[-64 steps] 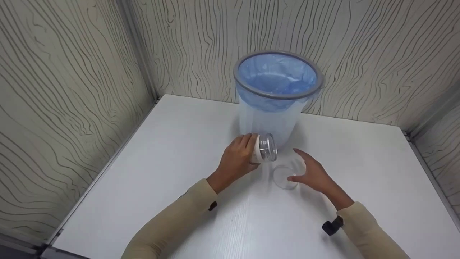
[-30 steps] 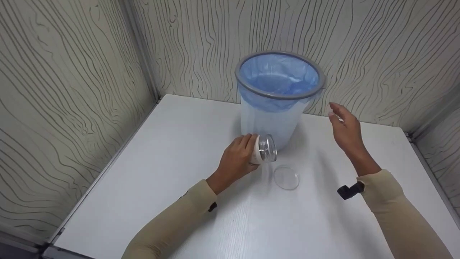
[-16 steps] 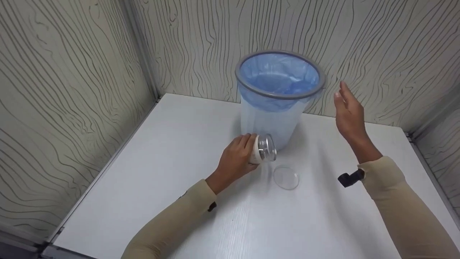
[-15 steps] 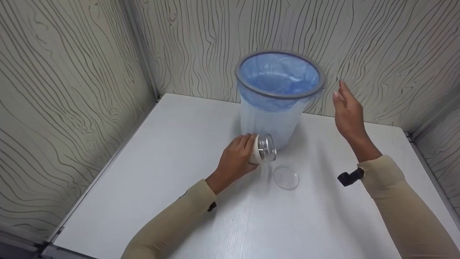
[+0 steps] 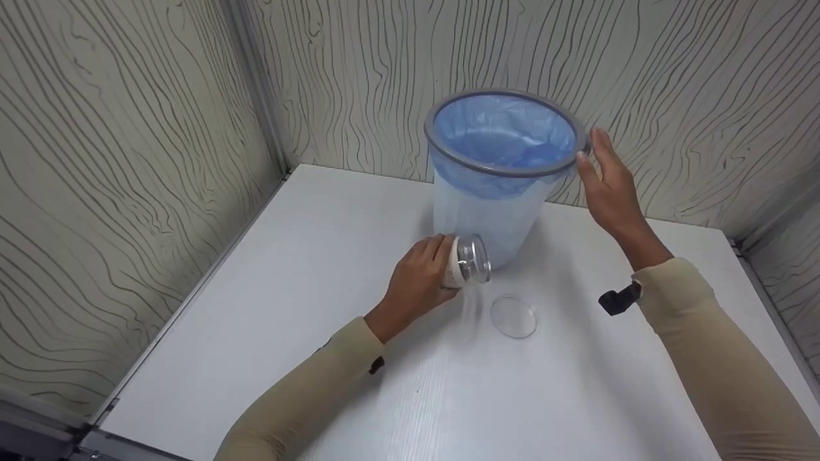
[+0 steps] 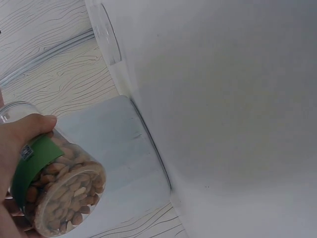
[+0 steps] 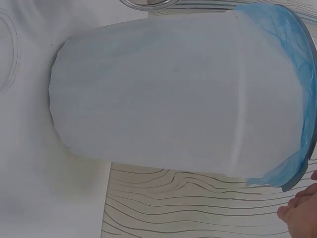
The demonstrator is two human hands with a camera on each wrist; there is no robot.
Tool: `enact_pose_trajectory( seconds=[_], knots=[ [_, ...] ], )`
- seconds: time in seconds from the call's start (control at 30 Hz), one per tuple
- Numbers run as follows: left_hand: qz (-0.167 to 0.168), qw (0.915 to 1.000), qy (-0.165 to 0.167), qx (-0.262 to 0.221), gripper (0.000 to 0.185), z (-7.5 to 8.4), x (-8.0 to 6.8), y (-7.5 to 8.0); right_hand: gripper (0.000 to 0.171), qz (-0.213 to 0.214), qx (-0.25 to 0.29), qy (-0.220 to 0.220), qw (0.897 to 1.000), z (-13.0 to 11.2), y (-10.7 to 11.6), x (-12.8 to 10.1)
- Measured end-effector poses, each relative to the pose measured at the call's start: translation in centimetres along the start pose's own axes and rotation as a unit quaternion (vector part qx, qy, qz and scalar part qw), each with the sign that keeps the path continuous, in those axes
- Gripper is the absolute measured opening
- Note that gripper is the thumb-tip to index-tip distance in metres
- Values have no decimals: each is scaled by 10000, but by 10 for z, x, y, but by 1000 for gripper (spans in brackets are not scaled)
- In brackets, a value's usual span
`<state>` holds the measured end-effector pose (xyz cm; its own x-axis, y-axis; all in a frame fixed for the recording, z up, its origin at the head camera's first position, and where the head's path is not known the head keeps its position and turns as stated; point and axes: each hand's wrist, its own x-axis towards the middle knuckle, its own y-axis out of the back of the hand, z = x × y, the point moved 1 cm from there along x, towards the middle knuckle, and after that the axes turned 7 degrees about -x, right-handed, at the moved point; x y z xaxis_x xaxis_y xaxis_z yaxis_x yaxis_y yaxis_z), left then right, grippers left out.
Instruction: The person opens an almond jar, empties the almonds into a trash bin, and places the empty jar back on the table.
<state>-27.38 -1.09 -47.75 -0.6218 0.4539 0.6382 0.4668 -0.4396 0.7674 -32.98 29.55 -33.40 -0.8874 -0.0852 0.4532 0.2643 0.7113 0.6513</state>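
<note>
My left hand (image 5: 430, 272) grips a clear plastic jar (image 5: 469, 260), tilted on its side just above the white table, mouth toward the bin. In the left wrist view the jar (image 6: 59, 193) has a green label and is full of almonds, with my fingers (image 6: 22, 134) round it. Its clear round lid (image 5: 514, 315) lies flat on the table to the right of the jar. My right hand (image 5: 605, 176) is raised with straight fingers at the right side of the bin's grey rim (image 5: 580, 150); my fingertips (image 7: 302, 213) sit right beside it, and I cannot tell whether they touch.
A translucent white bin (image 5: 493, 211) with a blue liner (image 5: 506, 137) stands at the back of the white table (image 5: 333, 307), near the wood-grain wall (image 5: 672, 96). Panelled walls close the left and right sides. The lid (image 7: 7, 54) shows at the right wrist view's left edge.
My right hand left the lid on the table, rose and moved back and left to the bin's rim. The left hand and jar have stayed almost still.
</note>
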Motion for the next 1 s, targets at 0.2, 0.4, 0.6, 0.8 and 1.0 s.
enact_pose_trajectory(
  seconds=[0.2, 0.4, 0.6, 0.8, 1.0],
  knots=[
    [-33, 10000, 38, -79, 93, -1, -2, -1, 73, -64, -220, 6, 9997, -1, -3, 7],
    [-76, 9999, 99, -78, 95, -2, -4, -2, 73, -212, -332, 92, 9992, -3, -5, 16],
    [-54, 9998, 141, -109, 93, -3, -4, -1, 72, -323, -403, 223, 9984, -4, -6, 26],
    [-54, 9998, 181, -117, 94, -4, -4, 0, 71, -411, -497, 330, 9974, -2, -7, 32],
    [-55, 9998, 184, -66, 96, -4, -6, 0, 72, -462, -560, 415, 9965, 1, -9, 35]
  ],
)
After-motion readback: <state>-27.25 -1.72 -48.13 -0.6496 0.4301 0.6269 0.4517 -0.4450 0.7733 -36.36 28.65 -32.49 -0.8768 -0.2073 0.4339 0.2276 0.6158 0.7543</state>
